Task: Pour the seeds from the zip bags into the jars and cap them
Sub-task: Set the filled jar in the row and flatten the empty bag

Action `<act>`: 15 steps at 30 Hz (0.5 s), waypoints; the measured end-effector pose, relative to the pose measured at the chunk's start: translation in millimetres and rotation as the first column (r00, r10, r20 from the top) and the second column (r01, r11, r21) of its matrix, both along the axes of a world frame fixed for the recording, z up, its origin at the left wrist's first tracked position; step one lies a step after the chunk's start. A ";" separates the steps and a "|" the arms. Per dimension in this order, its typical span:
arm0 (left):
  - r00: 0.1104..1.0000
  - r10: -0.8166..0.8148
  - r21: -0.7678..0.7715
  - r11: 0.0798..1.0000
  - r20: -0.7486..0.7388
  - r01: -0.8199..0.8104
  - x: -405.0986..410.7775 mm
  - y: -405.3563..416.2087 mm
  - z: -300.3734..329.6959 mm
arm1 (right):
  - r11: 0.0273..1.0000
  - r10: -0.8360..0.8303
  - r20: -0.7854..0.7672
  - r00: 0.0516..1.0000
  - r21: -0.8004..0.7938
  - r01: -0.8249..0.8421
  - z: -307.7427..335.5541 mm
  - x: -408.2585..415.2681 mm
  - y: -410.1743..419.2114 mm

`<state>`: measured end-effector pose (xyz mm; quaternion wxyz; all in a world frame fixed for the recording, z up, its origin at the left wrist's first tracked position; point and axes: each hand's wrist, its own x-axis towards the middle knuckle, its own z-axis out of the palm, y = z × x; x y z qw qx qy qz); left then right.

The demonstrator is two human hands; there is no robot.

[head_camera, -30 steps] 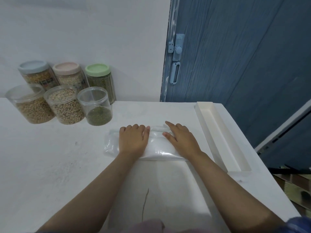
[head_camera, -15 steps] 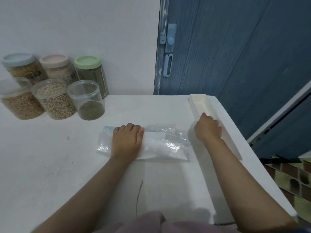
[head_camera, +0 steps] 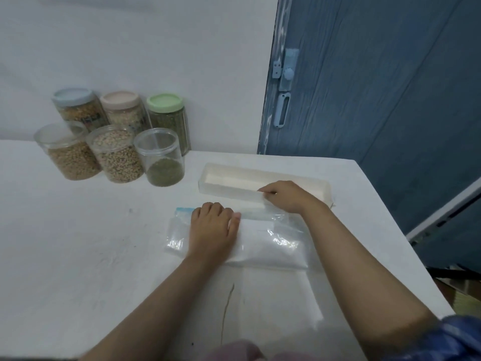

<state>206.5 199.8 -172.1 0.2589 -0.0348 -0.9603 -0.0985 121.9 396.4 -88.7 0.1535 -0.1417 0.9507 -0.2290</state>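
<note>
On the white table (head_camera: 65, 256), near its middle, lies a clear zip bag (head_camera: 270, 246) flat on its side, with a pale blue zip strip along its far edge. It is filled with something fine and white, heaped toward the near edge; the plastic above that is wrinkled and catches the light. The left hand (head_camera: 212, 231) rests palm down on the left part of the bag, fingers bent at the knuckles and pressing on it just short of the zip strip, so it holds the bag down rather than gripping it. The right hand (head_camera: 289, 195) is at the long white tray (head_camera: 223, 182) just beyond the bag, fingers curled over the tray's near wall, apparently pinching it, though the fingertips are hard to make out.

At the back left, against the wall, stand six jars. Three in front are uncapped: one of tan seeds (head_camera: 69, 152), one of pale mixed seeds (head_camera: 115, 153), and one with a low layer of green seeds (head_camera: 161, 157). Behind them are three capped jars, with a blue lid (head_camera: 74, 96), a pink lid (head_camera: 119, 99) and a green lid (head_camera: 164, 102). A blue door (head_camera: 377, 87) stands to the right.
</note>
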 end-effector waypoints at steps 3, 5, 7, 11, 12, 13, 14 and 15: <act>1.000 -0.012 -0.007 1.000 -0.005 0.012 2.8 -1.0 0.0 | 0.999 0.017 -0.183 0.983 -0.031 -0.023 10.7 21.5 -8.7; 1.000 -0.011 -0.014 1.000 -0.004 0.011 3.8 0.3 1.1 | 0.992 0.061 -0.209 0.976 -0.092 -0.082 23.8 41.6 -12.3; 1.000 0.000 -0.024 1.000 -0.006 -0.001 5.4 0.9 2.2 | 0.985 0.175 -0.115 0.978 0.028 -0.173 29.6 59.9 -16.7; 1.000 -0.002 -0.027 1.000 0.001 0.002 6.5 -0.8 5.2 | 0.951 0.229 -0.042 0.972 0.221 -0.215 8.0 79.4 -18.3; 1.000 -0.003 -0.029 1.000 -0.006 0.002 7.6 -0.8 6.2 | 0.960 0.210 -0.053 0.976 0.200 -0.196 1.7 80.8 -16.7; 1.000 -0.004 -0.030 1.000 -0.009 0.003 8.7 -0.9 7.2 | 0.966 0.194 -0.060 0.979 0.183 -0.180 -2.7 81.8 -15.2; 1.000 -0.006 -0.025 1.000 -0.012 0.006 9.6 -0.8 7.8 | 0.970 0.179 -0.057 0.982 0.175 -0.167 -6.8 82.0 -13.1; 1.000 -0.009 -0.019 1.000 -0.020 0.009 10.1 -0.8 8.5 | 0.975 0.166 -0.052 0.985 0.161 -0.156 -9.0 82.5 -11.3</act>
